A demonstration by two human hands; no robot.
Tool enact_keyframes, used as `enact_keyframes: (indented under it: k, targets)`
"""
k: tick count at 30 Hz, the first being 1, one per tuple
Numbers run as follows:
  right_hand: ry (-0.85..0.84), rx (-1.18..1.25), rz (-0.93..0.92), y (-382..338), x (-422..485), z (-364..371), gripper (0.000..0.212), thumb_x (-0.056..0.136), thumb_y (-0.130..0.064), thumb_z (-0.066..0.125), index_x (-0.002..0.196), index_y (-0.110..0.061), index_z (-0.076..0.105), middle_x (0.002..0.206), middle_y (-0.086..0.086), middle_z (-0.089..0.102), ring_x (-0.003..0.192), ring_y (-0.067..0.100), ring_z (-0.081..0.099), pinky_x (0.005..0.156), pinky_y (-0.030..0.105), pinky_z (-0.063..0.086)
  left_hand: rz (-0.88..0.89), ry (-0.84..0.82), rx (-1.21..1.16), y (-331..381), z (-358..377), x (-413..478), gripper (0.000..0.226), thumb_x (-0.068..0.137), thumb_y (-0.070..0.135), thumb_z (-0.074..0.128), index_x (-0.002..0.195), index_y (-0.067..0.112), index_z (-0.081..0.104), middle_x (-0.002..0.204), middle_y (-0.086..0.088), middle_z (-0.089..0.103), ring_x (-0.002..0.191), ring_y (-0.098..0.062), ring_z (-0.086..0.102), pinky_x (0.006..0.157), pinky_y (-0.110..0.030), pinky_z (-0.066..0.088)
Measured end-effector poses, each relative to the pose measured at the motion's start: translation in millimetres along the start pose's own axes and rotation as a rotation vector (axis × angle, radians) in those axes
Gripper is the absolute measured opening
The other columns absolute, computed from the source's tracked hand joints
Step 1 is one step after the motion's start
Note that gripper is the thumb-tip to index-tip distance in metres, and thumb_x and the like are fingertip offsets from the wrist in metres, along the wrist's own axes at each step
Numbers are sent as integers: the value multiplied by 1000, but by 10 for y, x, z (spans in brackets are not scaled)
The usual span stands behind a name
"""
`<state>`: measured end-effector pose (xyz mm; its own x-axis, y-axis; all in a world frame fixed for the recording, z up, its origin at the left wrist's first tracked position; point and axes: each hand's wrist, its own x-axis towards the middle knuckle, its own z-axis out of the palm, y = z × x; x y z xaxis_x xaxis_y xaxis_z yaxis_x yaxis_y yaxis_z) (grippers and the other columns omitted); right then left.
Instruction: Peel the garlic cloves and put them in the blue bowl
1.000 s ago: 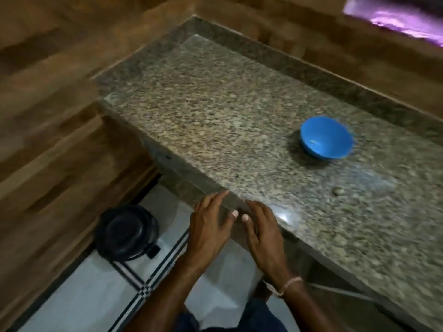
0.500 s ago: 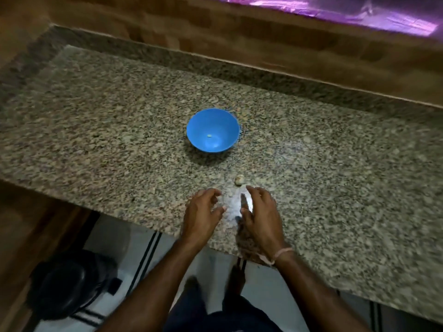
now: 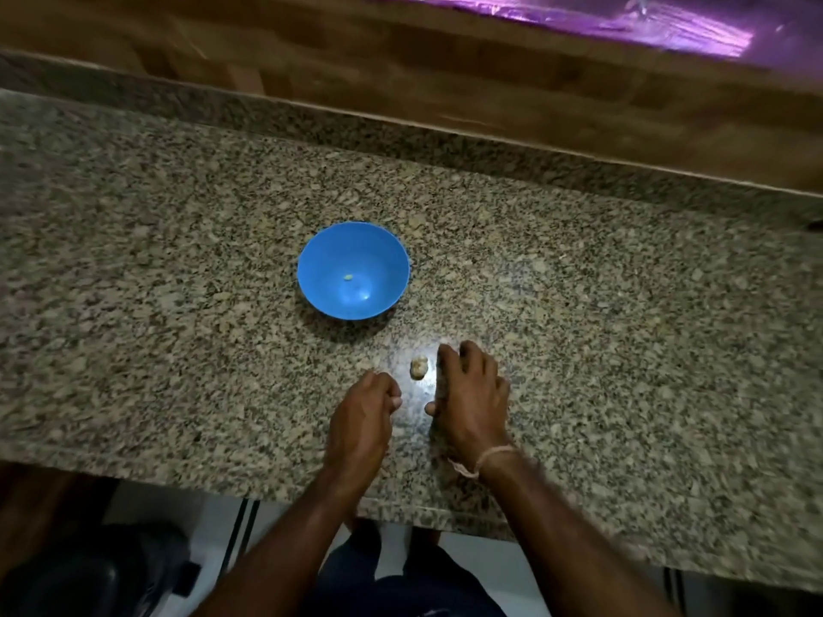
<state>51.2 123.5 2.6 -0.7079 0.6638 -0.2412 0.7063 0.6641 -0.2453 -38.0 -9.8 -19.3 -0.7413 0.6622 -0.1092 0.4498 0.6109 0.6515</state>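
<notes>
two bare hands rest on a granite counter (image 3: 178,269), one garlic clove (image 3: 418,367) lying at 10 o'clock of the right hand (image 3: 473,396), whose spread fingers hold nothing. the left hand (image 3: 361,423) has its fingers curled under; whether they pinch anything cannot be told. the blue bowl (image 3: 327,260) stands at 11 o'clock of the clove, a pale bit (image 3: 348,276) inside.

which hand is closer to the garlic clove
Right. The right hand lies just right of the clove; the left hand is farther, nearer the person and to its left.
</notes>
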Motion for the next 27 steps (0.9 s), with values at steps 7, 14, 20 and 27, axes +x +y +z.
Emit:
enact_keyframes:
  k: [7,14,20,27]
  targets:
    - [3,32,62,-70,33,-28,88,79,-26,86,152,-30,38,163,3,28,144,29,27,109,48,30,157,-81,110,-129,-140,94,24,91,3,72,90,21,56,93,4,55,85,-14,58,63,-38,53]
    - [15,65,85,-68,-2,-51,88,79,-23,86,152,-31,38,163,2,26,146,27,24,111,47,26,80,27,-185,59,-332,101,18,100,5,60,92,21,57,89,7,56,82,-5,56,62,-12,39]
    - [11,72,55,-22,24,-53,89,81,-29,86,154,-31,35,162,2,25,147,27,21,115,50,23,37,261,-167,278,-661,652,8,97,11,70,102,16,66,104,2,63,86,-3,59,70,-12,40]
    - [18,71,6,40,29,20,88,82,-31,84,154,-31,34,162,3,25,146,29,23,117,54,26,-71,341,-27,302,-744,953,24,93,10,75,115,15,66,115,-2,63,92,-19,65,75,-30,50]
